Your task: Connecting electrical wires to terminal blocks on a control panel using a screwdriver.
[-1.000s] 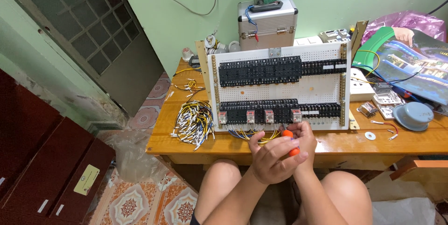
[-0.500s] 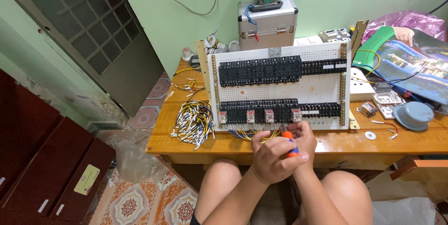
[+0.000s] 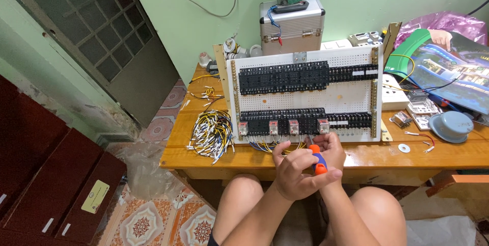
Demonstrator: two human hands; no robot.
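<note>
A white perforated panel [image 3: 351, 95] leans upright on a wooden table [image 3: 443, 154], carrying two rows of black terminal sockets and several clear relays along its lower row. My right hand [image 3: 333, 149] grips an orange and blue screwdriver [image 3: 318, 159], with its tip pointing up at the lower row near the right relay. My left hand [image 3: 295, 174] lies over the right hand and the handle, fingers closed around it. Yellow and blue wires [image 3: 270, 146] hang from under the panel just beside both hands.
A bundle of yellow wires [image 3: 211, 134] lies on the table's left part. A silver metal case [image 3: 292, 21] stands behind the panel. At right are a grey round cap [image 3: 451, 125], a washer [image 3: 404, 148], white sockets and a coloured bag [image 3: 448, 67]. Dark red cabinets [image 3: 46, 185] stand at left.
Both hands stay clasped on the screwdriver below the panel and have shifted only slightly. The panel and wires have not moved.
</note>
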